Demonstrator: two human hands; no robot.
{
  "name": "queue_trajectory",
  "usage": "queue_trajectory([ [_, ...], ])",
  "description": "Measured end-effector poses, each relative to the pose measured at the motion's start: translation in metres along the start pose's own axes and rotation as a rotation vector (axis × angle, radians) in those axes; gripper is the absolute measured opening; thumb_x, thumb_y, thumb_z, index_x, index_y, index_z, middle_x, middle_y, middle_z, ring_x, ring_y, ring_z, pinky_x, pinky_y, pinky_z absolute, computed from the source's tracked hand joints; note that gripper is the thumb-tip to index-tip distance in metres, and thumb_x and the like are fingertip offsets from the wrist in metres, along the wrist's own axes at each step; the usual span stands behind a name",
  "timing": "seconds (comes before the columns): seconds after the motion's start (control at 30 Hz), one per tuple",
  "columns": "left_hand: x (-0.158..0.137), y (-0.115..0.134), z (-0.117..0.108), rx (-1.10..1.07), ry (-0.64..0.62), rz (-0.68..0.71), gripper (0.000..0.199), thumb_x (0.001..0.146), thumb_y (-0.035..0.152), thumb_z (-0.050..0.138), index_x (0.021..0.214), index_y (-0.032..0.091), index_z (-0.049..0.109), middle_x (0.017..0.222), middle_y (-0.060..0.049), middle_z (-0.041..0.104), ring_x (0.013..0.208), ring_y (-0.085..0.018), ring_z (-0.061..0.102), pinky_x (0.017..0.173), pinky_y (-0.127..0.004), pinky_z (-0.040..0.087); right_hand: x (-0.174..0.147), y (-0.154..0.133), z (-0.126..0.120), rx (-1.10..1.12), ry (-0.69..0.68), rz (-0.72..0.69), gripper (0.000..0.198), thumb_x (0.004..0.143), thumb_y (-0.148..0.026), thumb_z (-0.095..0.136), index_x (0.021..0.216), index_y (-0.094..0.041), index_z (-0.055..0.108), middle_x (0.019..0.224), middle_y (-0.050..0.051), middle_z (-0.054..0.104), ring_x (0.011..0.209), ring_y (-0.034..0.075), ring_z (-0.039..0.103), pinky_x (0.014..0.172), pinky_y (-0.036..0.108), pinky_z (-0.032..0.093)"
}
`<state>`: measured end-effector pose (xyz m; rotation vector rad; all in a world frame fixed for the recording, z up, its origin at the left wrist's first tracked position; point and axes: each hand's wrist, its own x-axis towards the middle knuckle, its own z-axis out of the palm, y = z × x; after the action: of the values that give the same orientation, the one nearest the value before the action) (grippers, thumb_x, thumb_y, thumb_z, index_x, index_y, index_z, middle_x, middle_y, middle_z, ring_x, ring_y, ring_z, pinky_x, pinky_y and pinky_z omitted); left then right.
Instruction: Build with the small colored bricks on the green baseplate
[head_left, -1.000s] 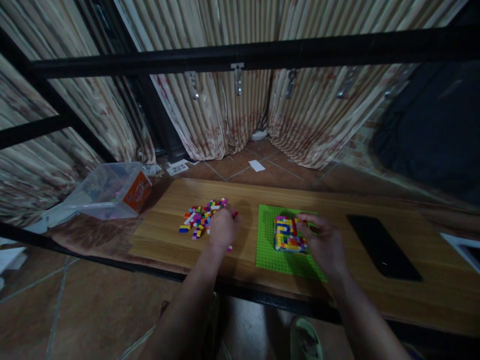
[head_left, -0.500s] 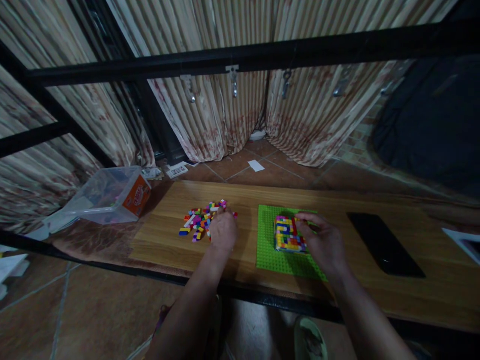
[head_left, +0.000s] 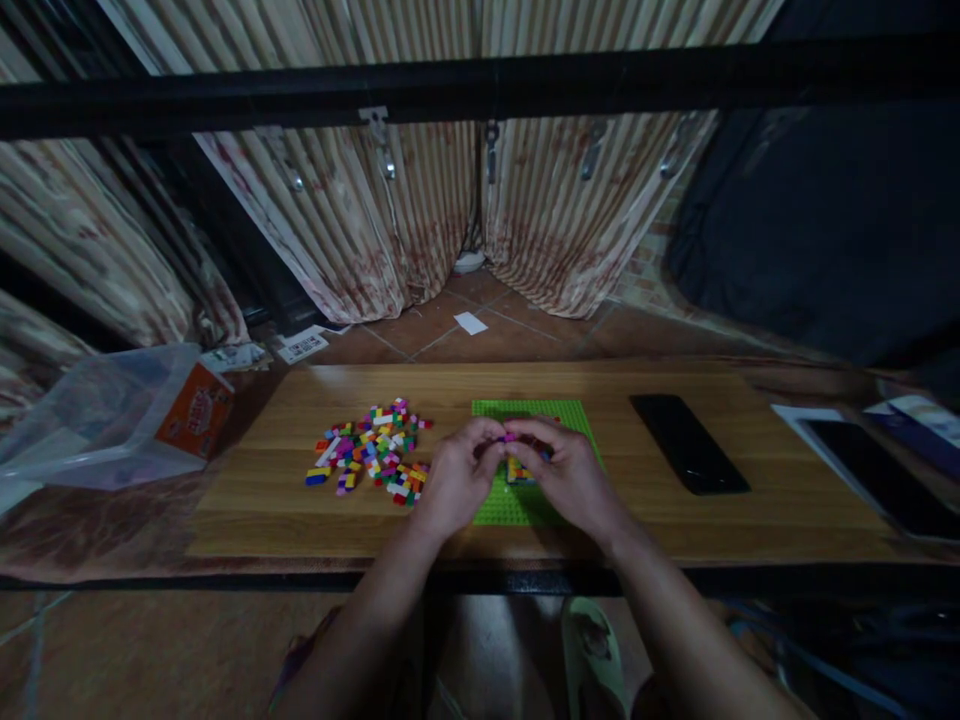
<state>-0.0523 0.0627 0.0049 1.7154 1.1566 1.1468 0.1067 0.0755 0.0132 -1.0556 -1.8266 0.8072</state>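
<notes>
Many-coloured small plastic bricks (head_left: 382,445) on brown wood grain, beside lime green.
The loose bricks mix red, yellow, blue, white, orange, green, purple and pink; the small plastic piece (head_left: 510,437) is magenta. The studded plastic baseplate (head_left: 487,510) is plain lime green, and the partly hidden block of joined bricks (head_left: 523,471) shows yellow. The flat wooden desk (head_left: 255,520) is light brown, streaked lengthwise; the thin rectangular slab (head_left: 686,440) is glossy black. On the clear, colourless plastic tub (head_left: 97,410), an orange label (head_left: 195,415) bears pale lettering. The pleated fabric curtains (head_left: 555,230) are beige-striped with reddish blotches, the rubbery slipper (head_left: 576,640) pale green.
</notes>
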Motion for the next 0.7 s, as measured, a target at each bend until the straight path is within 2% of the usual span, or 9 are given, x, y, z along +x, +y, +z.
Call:
queue_trajectory([
  [0.27,0.002,0.000,0.006,0.047,0.089,0.007,0.009,0.087,0.023,0.054,0.092,0.019,0.060,0.085,-0.002,0.066,0.078,-0.013,0.063,0.075,-0.023,0.050,-0.001,0.004,-0.002,-0.038,0.044,0.024,0.018,0.088,-0.030,0.054,0.094,-0.023,0.070,0.094,0.004,0.072,0.086,0.018,0.066,0.077,0.031,0.050],
  [0.53,0.002,0.002,0.009,0.175,0.174,0.037,0.010,0.083,0.019,0.055,0.084,0.018,0.065,0.076,0.000,0.068,0.067,-0.011,0.063,0.064,-0.020,0.048,-0.002,-0.001,0.000,-0.216,0.049,-0.070,0.018,0.089,-0.022,0.052,0.094,-0.023,0.069,0.094,0.004,0.071,0.087,0.018,0.065,0.080,0.032,0.048],
  [0.7,0.001,0.004,0.011,0.183,0.225,0.030,0.009,0.082,0.020,0.057,0.081,0.018,0.066,0.072,0.000,0.067,0.062,-0.010,0.062,0.061,-0.019,0.048,-0.003,-0.001,0.003,-0.246,0.101,-0.066,0.016,0.087,-0.021,0.053,0.091,-0.021,0.069,0.088,0.005,0.071,0.083,0.019,0.065,0.078,0.032,0.049],
])
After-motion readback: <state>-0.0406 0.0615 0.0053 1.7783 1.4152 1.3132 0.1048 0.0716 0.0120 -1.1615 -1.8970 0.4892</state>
